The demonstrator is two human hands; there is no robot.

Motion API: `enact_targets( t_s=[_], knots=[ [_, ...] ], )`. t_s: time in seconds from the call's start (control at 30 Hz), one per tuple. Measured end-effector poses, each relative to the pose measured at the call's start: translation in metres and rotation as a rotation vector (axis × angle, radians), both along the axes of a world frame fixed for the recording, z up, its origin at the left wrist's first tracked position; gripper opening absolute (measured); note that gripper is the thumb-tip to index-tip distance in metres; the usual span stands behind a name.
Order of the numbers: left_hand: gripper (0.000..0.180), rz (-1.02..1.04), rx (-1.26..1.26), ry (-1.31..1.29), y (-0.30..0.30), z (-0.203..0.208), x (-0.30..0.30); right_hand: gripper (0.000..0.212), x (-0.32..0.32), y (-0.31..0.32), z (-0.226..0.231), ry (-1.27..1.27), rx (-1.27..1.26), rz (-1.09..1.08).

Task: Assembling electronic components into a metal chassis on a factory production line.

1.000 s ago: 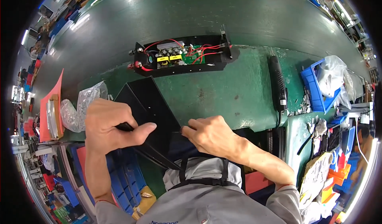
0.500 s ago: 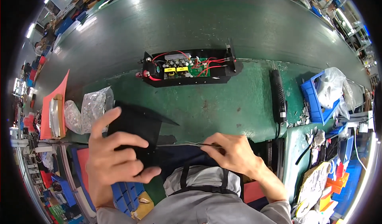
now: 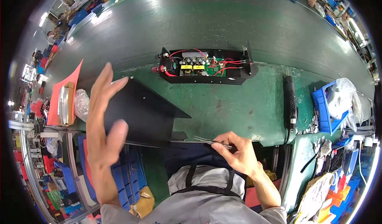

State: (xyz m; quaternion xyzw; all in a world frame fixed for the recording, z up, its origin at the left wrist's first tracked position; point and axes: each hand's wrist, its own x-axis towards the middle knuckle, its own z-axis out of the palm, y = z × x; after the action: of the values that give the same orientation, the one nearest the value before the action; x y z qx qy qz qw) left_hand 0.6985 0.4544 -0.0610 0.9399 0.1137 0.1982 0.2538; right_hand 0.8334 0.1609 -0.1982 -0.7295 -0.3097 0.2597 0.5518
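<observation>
My left hand [image 3: 102, 124] is open, fingers stretched out, over the left side of a bent black cover panel [image 3: 145, 112]. Whether it touches the panel I cannot tell. The panel rests at the near edge of the green bench. My right hand [image 3: 238, 154] is closed on metal tweezers [image 3: 203, 139], whose tips point left past the panel's right end. Farther back sits an open black device case [image 3: 223, 81]. Inside it a green circuit board [image 3: 213, 69] shows yellow transformers and red wires.
A black electric screwdriver [image 3: 290, 102] lies at the right, beside a blue bin [image 3: 323, 110] holding clear plastic bags. On the left, a pink sheet [image 3: 63, 91] leans by a clear bag [image 3: 82, 104]. A dark conveyor belt [image 3: 207, 21] runs behind the bench.
The curled fingers of my left hand have straightened, and the black panel now lies flatter and shows more surface. The tweezers show more clearly in my right hand. The whole view has shifted slightly.
</observation>
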Motion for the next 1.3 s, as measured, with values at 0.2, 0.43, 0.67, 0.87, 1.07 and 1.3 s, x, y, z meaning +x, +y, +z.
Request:
enact_targets(
  t_s=[0.2,0.43,0.67,0.87,1.07,1.3],
  knots=[
    [0.073,0.077,-0.337,0.103,0.004,0.016,0.004,0.020,-0.004,-0.004,0.001,0.035,0.000,-0.012],
    [0.039,0.106,-0.286,0.599,0.033,0.041,-0.025,0.016,-0.008,0.005,0.007,0.059,0.153,-0.020],
    [0.031,0.088,-0.223,0.581,0.009,0.039,-0.046,0.021,-0.010,0.048,0.020,-0.214,0.293,0.153],
    [0.040,0.051,-0.207,0.546,0.010,0.033,-0.059,0.021,-0.014,0.069,0.020,-0.197,0.334,0.167],
    [0.041,0.106,-0.292,0.537,0.013,0.034,-0.063,0.020,-0.014,0.073,0.024,-0.192,0.331,0.184],
    [0.044,0.063,-0.303,0.523,0.014,0.032,-0.066,0.019,-0.004,0.077,0.029,-0.254,0.324,0.202]
  ],
)
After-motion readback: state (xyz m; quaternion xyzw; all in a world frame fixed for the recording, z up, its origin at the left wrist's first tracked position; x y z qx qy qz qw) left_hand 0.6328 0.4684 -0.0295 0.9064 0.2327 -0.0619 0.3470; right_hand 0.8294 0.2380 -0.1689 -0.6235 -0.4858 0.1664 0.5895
